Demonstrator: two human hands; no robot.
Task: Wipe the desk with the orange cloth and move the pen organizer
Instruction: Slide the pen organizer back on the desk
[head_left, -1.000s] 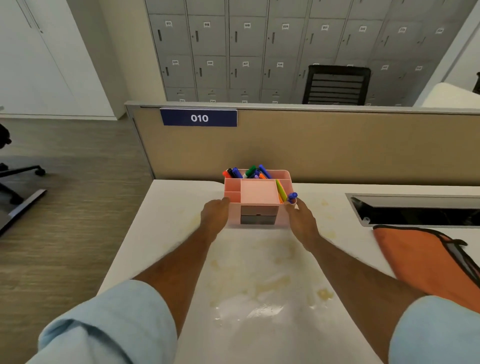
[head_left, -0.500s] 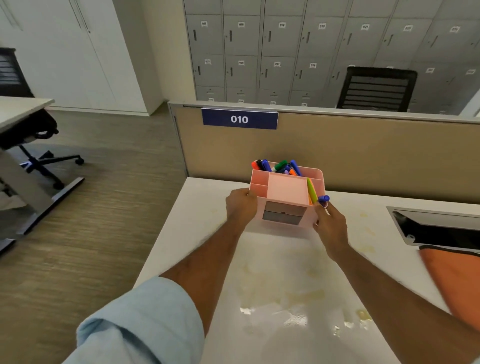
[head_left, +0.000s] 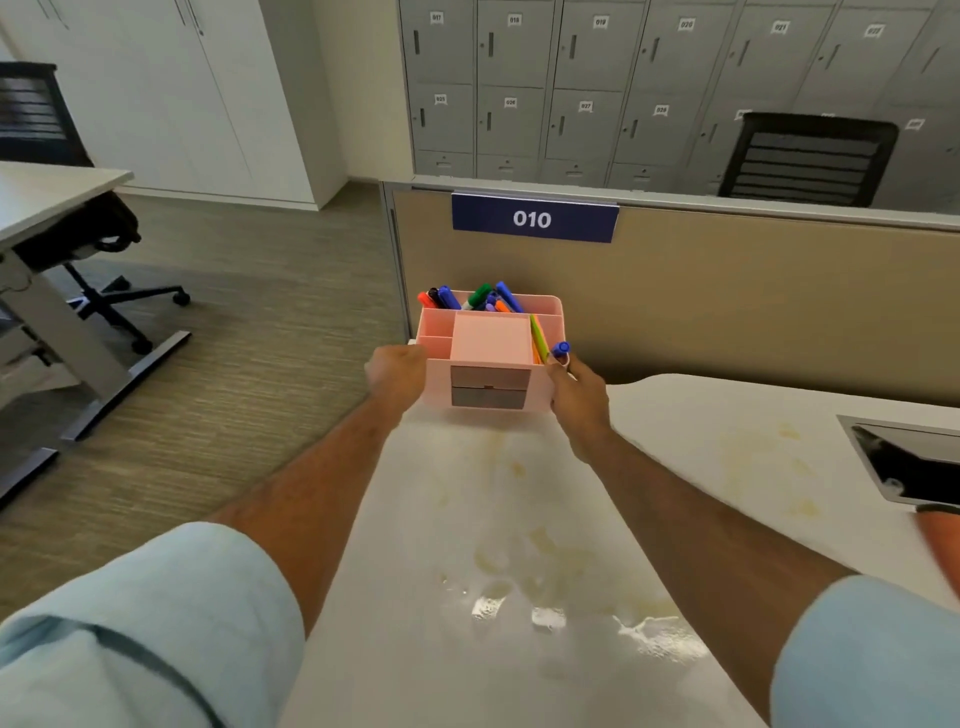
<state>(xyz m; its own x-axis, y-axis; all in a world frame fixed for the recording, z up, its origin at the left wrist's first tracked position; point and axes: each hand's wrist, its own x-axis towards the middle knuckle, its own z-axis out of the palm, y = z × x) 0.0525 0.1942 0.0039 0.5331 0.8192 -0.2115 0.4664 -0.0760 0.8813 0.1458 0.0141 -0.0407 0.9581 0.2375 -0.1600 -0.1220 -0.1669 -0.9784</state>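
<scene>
A pink pen organizer (head_left: 488, 347) holding several coloured markers, with grey drawers in front, is at the far left corner of the white desk (head_left: 519, 545). My left hand (head_left: 396, 375) grips its left side and my right hand (head_left: 575, 395) grips its right side. Whether its base touches the desk I cannot tell. Yellowish stains and wet patches cover the desk in front of it. A sliver of the orange cloth (head_left: 943, 545) shows at the right edge.
A tan partition (head_left: 727, 291) with a blue "010" sign (head_left: 534, 218) rises behind the desk. A cable tray opening (head_left: 914, 467) sits at the right. Left of the desk lies open floor with another desk (head_left: 47, 192) and a black office chair (head_left: 98, 249).
Both hands have carried the organizer leftward toward the desk's far left corner. My view has turned left, so the orange cloth has slid almost out of sight.
</scene>
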